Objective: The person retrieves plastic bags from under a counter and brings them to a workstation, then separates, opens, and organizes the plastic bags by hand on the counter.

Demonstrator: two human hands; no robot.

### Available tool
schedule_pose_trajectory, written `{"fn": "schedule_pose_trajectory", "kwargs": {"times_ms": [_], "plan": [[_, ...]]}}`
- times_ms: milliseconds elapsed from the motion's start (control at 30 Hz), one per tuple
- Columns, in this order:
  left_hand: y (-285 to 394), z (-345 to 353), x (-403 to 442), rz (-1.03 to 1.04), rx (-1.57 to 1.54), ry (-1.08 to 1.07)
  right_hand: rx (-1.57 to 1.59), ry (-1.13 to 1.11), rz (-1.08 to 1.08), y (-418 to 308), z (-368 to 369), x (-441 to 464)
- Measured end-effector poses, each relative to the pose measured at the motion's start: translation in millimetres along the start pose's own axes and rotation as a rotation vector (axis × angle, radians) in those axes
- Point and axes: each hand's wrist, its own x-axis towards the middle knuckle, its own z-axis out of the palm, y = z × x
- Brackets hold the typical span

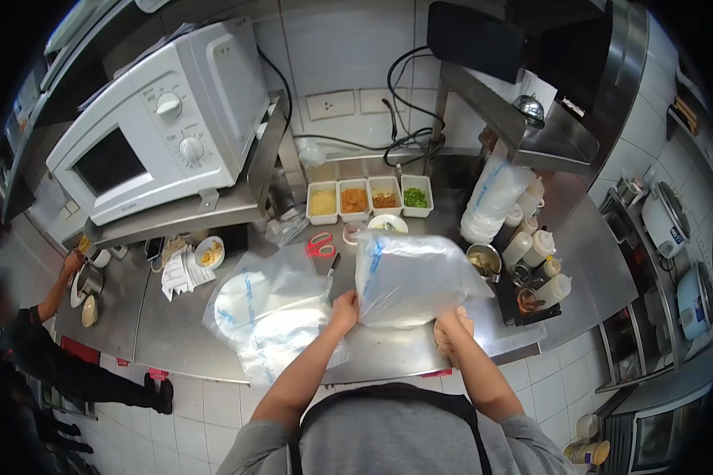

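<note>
While the left edge of a clear plastic bag (410, 277) is pinched in the closed left hand (345, 309), its lower right side is met by the right hand (450, 320), at which a pinkish cloth (466, 324) is bunched; how firmly the bag is gripped there cannot be told. The bag is held over the steel counter (388, 348), beside flat plastic bags (271, 317), red-handled scissors (320, 245) and a knife (336, 260).

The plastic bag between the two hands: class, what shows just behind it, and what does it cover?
Beyond the plastic bag, the far part of a white bowl shows. The bowl's near side is covered; anything directly beneath the bag cannot be seen.
</note>
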Motion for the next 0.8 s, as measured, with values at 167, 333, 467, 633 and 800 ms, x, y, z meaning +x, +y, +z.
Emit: {"fn": "schedule_pose_trajectory", "kwargs": {"times_ms": [167, 333, 467, 633, 800], "plan": [[19.8, 3.0, -6.0, 0.035, 0.009, 0.078, -0.231, -0.236, 0.089, 21.1, -11.1, 6.5], [30.9, -60.6, -71.6, 0.136, -0.065, 0.18, -0.633, -0.098, -0.073, -67.9, -92.7, -60.4], [-2.1, -131.5, -102.8, 0.019, 0.446, 0.425, -0.588, -0.12, -0.005, -38.1, -106.8, -105.6], [-46.6, -154.8, -111.7, 0.042, 0.623, 0.226, -0.507, 0.11, -0.301, -104.4, -67.7, -81.3], [-35.5, -125.7, -138.4, 0.109, 0.633, 0.159, -0.059, -0.38, -0.693, -170.5, 19.4, -82.6]]}}
